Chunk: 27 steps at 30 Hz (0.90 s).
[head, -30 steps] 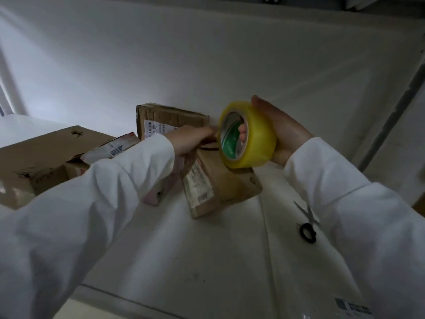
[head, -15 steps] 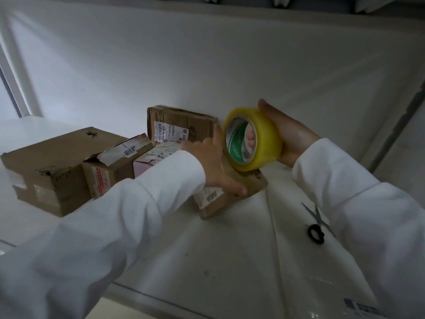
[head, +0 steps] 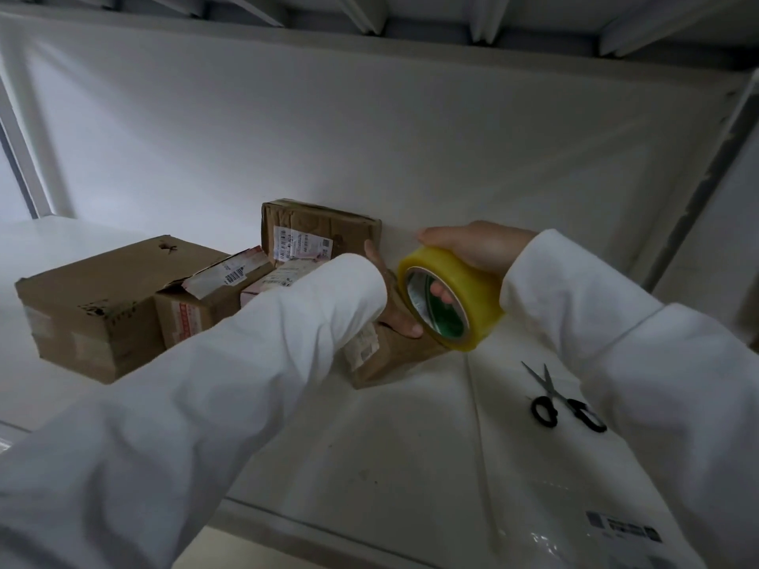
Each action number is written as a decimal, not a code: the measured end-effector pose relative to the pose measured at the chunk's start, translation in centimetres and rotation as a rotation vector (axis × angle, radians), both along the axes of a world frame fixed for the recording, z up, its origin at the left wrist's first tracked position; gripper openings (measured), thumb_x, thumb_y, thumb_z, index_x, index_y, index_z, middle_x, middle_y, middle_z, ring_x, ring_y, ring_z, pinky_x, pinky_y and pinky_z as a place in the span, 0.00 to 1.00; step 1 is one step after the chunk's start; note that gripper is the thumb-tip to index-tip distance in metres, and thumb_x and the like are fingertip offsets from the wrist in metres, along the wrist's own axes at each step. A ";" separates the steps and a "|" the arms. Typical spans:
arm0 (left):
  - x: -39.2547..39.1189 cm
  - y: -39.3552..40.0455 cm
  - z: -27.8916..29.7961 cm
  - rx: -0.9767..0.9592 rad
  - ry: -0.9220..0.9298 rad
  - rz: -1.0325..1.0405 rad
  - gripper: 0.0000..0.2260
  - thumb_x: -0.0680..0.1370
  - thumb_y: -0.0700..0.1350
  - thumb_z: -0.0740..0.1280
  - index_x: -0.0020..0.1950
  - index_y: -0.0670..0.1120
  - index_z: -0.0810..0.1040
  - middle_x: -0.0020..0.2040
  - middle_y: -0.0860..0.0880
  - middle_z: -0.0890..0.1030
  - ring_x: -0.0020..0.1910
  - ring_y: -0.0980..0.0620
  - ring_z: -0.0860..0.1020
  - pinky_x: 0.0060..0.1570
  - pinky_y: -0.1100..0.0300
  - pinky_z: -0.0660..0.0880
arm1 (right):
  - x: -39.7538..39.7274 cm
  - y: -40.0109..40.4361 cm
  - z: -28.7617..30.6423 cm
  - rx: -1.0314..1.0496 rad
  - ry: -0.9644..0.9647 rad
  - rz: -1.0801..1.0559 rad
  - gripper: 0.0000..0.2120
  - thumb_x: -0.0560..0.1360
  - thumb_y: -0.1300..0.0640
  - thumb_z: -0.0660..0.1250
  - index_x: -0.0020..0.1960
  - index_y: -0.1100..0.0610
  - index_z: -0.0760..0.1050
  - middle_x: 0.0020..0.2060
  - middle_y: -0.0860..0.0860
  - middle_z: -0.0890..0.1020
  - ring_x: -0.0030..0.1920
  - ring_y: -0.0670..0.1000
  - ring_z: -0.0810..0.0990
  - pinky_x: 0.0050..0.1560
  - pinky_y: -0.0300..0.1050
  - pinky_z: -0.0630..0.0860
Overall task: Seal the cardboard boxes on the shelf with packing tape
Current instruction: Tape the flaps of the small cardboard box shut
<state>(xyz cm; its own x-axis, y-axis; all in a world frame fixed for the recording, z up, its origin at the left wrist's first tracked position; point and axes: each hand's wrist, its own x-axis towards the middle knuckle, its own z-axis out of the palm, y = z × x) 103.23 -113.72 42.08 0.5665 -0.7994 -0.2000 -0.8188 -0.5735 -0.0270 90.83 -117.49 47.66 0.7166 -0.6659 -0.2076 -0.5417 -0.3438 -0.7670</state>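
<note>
**Two hands at a small box on a white shelf, one holding a roll of tape**

A person in white sleeves reaches onto a white shelf (head: 410, 466). The right hand (head: 476, 244) grips a roll of yellow packing tape (head: 456, 297), thumb over its outer face and fingers curled through the core, where fingertips show inside the ring. The roll is held tilted, just above the right end of a small cardboard box (head: 390, 355) that lies near the middle of the shelf, toward its back wall.

The left hand (head: 394, 310) rests on top of that same box, fingers straight and together, pressing down beside the roll; most of the hand is hidden by its sleeve.

Further left along the shelf stand more boxes: a large brown box (head: 94, 310), a smaller box with a torn barcode label (head: 205, 310) touching it, and behind them, against the back wall, an upright box with a white shipping label (head: 320, 236).

Black-handled scissors (head: 554, 396) lie flat toward the shelf's right edge, partly covered by the right sleeve. A printed sticker (head: 620, 527) sits at the front right corner.
</note>
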 end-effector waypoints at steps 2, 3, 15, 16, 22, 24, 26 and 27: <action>-0.2 0.2 -1.0 -0.059 -0.132 -0.009 0.58 0.66 0.71 0.65 0.76 0.40 0.36 0.77 0.40 0.53 0.75 0.39 0.55 0.71 0.36 0.47 | -0.3 0.0 -0.1 0.004 -0.027 -0.021 0.18 0.79 0.46 0.59 0.39 0.59 0.72 0.16 0.50 0.75 0.14 0.46 0.73 0.14 0.34 0.68; -0.4 0.3 -1.6 -0.074 -0.220 -0.049 0.57 0.66 0.74 0.63 0.77 0.39 0.38 0.77 0.41 0.53 0.75 0.39 0.55 0.70 0.34 0.44 | -0.4 0.0 0.0 0.009 -0.039 -0.035 0.18 0.79 0.47 0.59 0.37 0.58 0.71 0.16 0.50 0.75 0.14 0.46 0.73 0.14 0.33 0.68; -0.3 0.5 -4.2 -0.133 -0.357 -0.123 0.54 0.68 0.74 0.58 0.76 0.38 0.39 0.77 0.39 0.46 0.75 0.39 0.49 0.72 0.41 0.53 | 1.9 -2.6 -1.1 0.054 -0.159 -0.066 0.20 0.76 0.42 0.63 0.40 0.58 0.79 0.26 0.52 0.81 0.27 0.50 0.79 0.30 0.38 0.79; 0.3 0.4 -4.4 -0.203 -0.330 -0.117 0.52 0.69 0.73 0.57 0.77 0.38 0.42 0.77 0.40 0.49 0.75 0.40 0.51 0.71 0.42 0.54 | 2.2 -3.0 -1.3 0.067 -0.168 -0.049 0.21 0.75 0.41 0.63 0.41 0.59 0.80 0.28 0.53 0.81 0.28 0.50 0.79 0.34 0.40 0.80; 2.2 0.3 -4.8 -0.428 -0.162 -0.103 0.51 0.66 0.70 0.66 0.76 0.42 0.48 0.73 0.45 0.61 0.72 0.43 0.61 0.69 0.46 0.58 | 3.0 -4.6 -3.2 0.051 -0.292 0.032 0.24 0.76 0.40 0.60 0.45 0.61 0.80 0.32 0.54 0.83 0.34 0.52 0.81 0.42 0.42 0.80; 2.4 -0.1 -4.7 -0.415 -0.140 -0.080 0.53 0.65 0.70 0.66 0.77 0.43 0.46 0.73 0.45 0.62 0.72 0.44 0.61 0.69 0.44 0.58 | 3.3 -4.8 -3.3 -0.001 -0.277 0.001 0.24 0.75 0.38 0.60 0.46 0.59 0.79 0.34 0.55 0.83 0.36 0.52 0.82 0.45 0.43 0.80; 2.4 -0.4 -4.5 -0.378 -0.132 -0.047 0.54 0.65 0.71 0.66 0.77 0.43 0.43 0.74 0.45 0.61 0.73 0.44 0.60 0.69 0.41 0.56 | 3.7 -4.7 -2.8 -0.013 -0.223 -0.021 0.24 0.73 0.36 0.62 0.48 0.56 0.79 0.39 0.55 0.84 0.39 0.53 0.83 0.48 0.45 0.80; 2.4 -0.5 -4.4 -0.358 -0.125 -0.025 0.55 0.65 0.71 0.66 0.77 0.43 0.41 0.74 0.45 0.60 0.73 0.44 0.59 0.69 0.39 0.55 | 3.8 -4.7 -2.5 -0.018 -0.193 -0.029 0.24 0.72 0.35 0.62 0.49 0.56 0.78 0.38 0.54 0.84 0.38 0.52 0.83 0.46 0.44 0.80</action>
<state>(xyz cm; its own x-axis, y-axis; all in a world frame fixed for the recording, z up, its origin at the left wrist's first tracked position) 105.58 -114.26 37.68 0.5484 -0.8200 0.1640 -0.8357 -0.5446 0.0713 94.64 -122.18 45.16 0.7227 -0.6889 -0.0560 -0.3948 -0.3450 -0.8515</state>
